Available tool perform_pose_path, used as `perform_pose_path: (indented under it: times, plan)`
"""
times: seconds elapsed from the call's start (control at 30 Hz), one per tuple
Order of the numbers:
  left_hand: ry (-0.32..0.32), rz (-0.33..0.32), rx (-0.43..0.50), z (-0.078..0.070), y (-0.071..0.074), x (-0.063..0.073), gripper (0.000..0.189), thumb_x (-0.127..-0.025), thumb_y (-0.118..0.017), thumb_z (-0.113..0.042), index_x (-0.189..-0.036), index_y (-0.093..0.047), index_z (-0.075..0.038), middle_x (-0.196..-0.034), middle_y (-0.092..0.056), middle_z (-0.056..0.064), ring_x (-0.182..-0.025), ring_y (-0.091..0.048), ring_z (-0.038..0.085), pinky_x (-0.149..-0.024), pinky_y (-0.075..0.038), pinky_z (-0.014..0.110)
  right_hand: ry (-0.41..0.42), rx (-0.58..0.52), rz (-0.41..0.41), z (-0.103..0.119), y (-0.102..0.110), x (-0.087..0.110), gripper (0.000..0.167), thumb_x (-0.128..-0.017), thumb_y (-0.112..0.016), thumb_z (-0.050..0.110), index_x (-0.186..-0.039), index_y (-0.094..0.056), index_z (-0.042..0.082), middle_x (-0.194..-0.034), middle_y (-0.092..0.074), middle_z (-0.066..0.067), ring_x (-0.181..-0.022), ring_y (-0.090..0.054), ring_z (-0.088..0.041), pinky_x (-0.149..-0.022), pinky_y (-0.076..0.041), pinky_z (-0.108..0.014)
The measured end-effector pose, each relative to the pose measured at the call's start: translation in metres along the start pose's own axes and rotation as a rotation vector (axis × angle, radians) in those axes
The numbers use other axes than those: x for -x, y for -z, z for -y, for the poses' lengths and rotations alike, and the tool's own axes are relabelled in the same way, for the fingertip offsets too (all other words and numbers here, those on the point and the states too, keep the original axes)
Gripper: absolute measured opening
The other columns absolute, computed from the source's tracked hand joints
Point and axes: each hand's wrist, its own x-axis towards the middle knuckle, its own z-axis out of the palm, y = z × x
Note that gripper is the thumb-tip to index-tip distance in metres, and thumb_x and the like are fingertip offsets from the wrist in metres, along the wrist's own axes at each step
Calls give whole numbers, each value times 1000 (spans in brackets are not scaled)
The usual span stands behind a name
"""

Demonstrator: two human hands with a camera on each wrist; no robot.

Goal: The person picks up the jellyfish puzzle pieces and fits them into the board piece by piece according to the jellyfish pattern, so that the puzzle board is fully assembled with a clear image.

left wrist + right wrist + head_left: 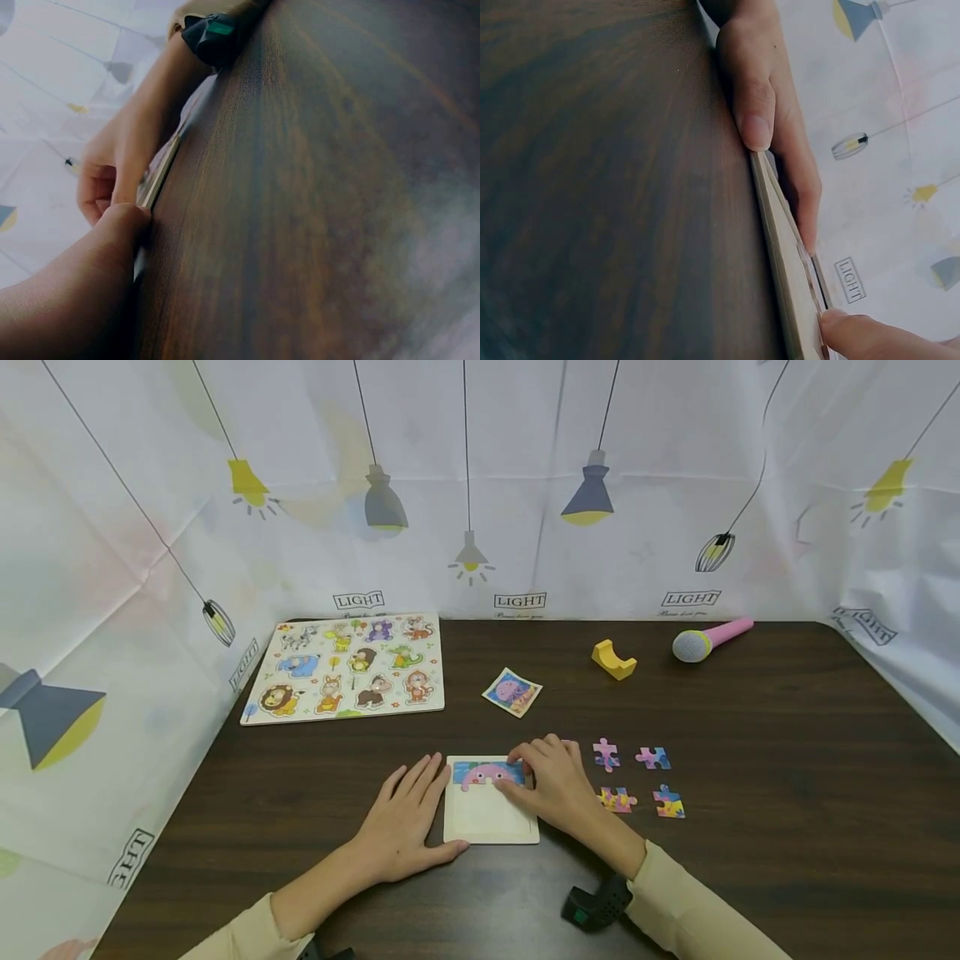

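Observation:
A small square wooden puzzle tray lies before me, its top strip filled with joined jigsaw pieces showing a pink creature on blue. My left hand lies spread along the tray's left side, fingers straight, its thumb touching the lower left corner. At the top right part of the tray my right hand curls thumb and index finger about a puzzle piece, mostly hidden by the hand. In the right wrist view, the thumb touches the pieces' surface. Loose jigsaw pieces lie to the right.
A picture card lies behind the tray. A white animal puzzle board is at the back left. A yellow curved block and a pink toy microphone lie at the back right. A printed cloth hangs behind the dark table.

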Motion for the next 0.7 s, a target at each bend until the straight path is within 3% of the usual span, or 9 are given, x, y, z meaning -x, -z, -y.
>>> perform_pose_path:
  times: [0.3, 0.57, 0.7]
  plan:
    - [4, 13, 1, -1, 0, -1, 95, -81, -28, -75, -146, -20, -6, -151, -15, 11, -138, -10, 23, -107, -11, 47, 10, -5, -15, 0, 3, 2, 26, -76, -72, 37, -87, -66, 15, -66, -47, 7, -70, -37, -12, -77, -29, -40]
    - [6, 11, -6, -1, -2, 0, 95, -81, -29, -75, -146, -20, -7, -151, -15, 11, -138, -10, 23, -107, -11, 47, 3, -23, -25, 1, 5, 6, 25, -75, -74, 36, -87, -65, 16, -68, -47, 8, -70, -37, -11, -69, -26, -35]
    - [9, 14, -9, 0, -1, 0, 96, -81, -27, -76, -146, -20, -6, -152, -14, 11, -139, -9, 23, -107, -11, 47, -7, -29, -38, 0, 8, 7, 26, -74, -76, 33, -89, -65, 15, -69, -49, 7, -73, -39, -12, -72, -28, -37]
